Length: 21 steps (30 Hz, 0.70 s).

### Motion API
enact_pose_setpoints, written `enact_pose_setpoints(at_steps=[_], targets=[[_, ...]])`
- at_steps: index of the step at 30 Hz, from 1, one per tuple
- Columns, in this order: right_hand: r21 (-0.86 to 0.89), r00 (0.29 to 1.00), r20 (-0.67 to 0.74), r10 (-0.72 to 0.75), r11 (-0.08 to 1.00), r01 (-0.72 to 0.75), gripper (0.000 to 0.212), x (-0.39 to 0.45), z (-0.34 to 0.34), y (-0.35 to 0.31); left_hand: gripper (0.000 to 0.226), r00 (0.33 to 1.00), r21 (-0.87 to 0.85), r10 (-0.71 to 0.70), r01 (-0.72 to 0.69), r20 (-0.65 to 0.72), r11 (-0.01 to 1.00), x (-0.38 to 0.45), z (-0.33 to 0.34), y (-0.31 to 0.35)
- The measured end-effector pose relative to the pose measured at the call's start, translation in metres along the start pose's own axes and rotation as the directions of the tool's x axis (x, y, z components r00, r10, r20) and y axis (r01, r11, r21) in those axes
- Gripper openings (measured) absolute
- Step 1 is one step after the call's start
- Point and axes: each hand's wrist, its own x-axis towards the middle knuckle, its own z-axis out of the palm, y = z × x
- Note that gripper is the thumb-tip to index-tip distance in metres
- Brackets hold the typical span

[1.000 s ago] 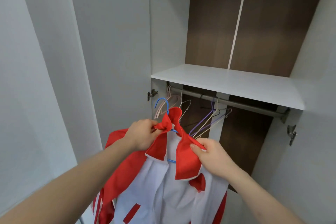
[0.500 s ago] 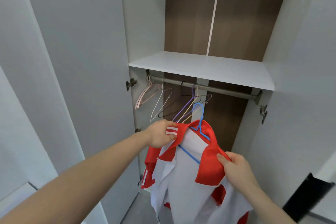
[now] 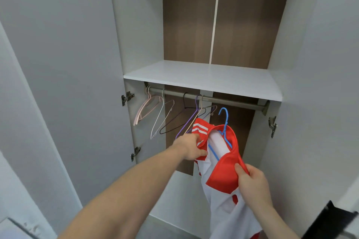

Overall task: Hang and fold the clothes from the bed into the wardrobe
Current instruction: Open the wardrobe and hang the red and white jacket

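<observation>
The open left door of the wardrobe fills the left side of the view, its hinges set along the inner edge. Inside, a white shelf spans the cabinet in front of a brown back panel, and just beneath it runs a metal rail. On the rail's left end hang pink hangers, then a white hanger, a black hanger and a purple hanger, all bare. The left hand reaches forward below these and grips the red shoulder, marked with white stripes, of a red and white jacket, fingers curled into the fabric. The jacket sits on a blue hanger, whose hook rises above the red collar, just below the rail and apart from it, to the right of the purple hanger. The jacket's white body drops down toward the bottom edge of the view. The right hand pinches the jacket's near red shoulder between thumb and fingers, closer to the camera and lower than the left hand. Farther right stand the wardrobe's right side wall with another hinge, and a dark blurred object in the bottom right corner.
</observation>
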Motion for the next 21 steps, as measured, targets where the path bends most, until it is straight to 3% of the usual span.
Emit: enact_pose_setpoints(at_steps=[2, 4, 9, 12, 17, 21], targets=[[0.005, 0.999, -0.045, -0.009, 1.000, 0.009, 0.036, 0.008, 0.002, 0.000, 0.032, 0.998, -0.008, 0.005, -0.005, -0.066, 1.000, 0.018, 0.006, 0.010], [0.007, 0.995, -0.101, -0.007, 1.000, 0.007, 0.036, 0.016, 0.006, 0.003, 0.029, 0.994, -0.020, 0.022, -0.024, -0.107, 1.000, 0.036, 0.006, 0.017], [0.013, 0.976, -0.209, 0.065, 0.998, -0.063, 0.031, 0.046, 0.031, 0.016, 0.018, 0.959, -0.078, 0.267, -0.275, -0.094, 0.958, 0.073, 0.006, 0.055], [0.011, 0.966, -0.220, 0.138, 0.990, -0.139, 0.028, 0.074, 0.051, 0.022, 0.015, 0.927, -0.077, 0.375, -0.373, 0.020, 0.925, 0.087, 0.011, 0.066], [0.050, 0.936, -0.268, 0.227, 0.974, -0.221, 0.029, 0.127, 0.076, 0.020, 0.019, 0.929, 0.003, 0.343, -0.347, 0.139, 0.938, 0.107, -0.002, 0.044], [0.076, 0.916, -0.305, 0.259, 0.966, -0.248, 0.028, 0.171, 0.088, 0.012, 0.027, 0.955, 0.088, 0.289, -0.294, 0.073, 0.952, 0.110, -0.041, 0.015]])
